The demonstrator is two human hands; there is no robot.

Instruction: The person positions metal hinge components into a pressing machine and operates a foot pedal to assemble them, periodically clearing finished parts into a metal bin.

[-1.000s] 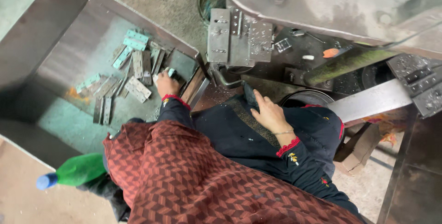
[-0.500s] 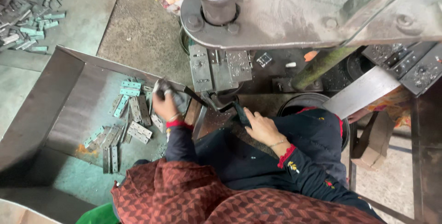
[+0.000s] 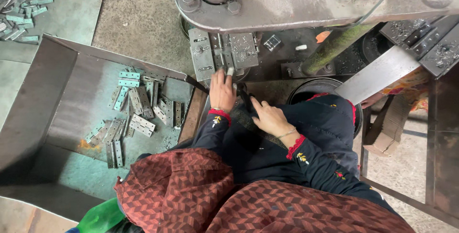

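Both hands work at the press die (image 3: 222, 53): left hand (image 3: 222, 91) pinches a small metal piece (image 3: 230, 72) into it, right hand (image 3: 268, 117) rests loose below; seating squarely likely comes next.

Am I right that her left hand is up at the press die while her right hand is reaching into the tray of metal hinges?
Not quite. The left hand is up at the press die, but the right hand rests on the lap beside it, not in the tray. The hinges lie untouched off to the left. The head view shows this.
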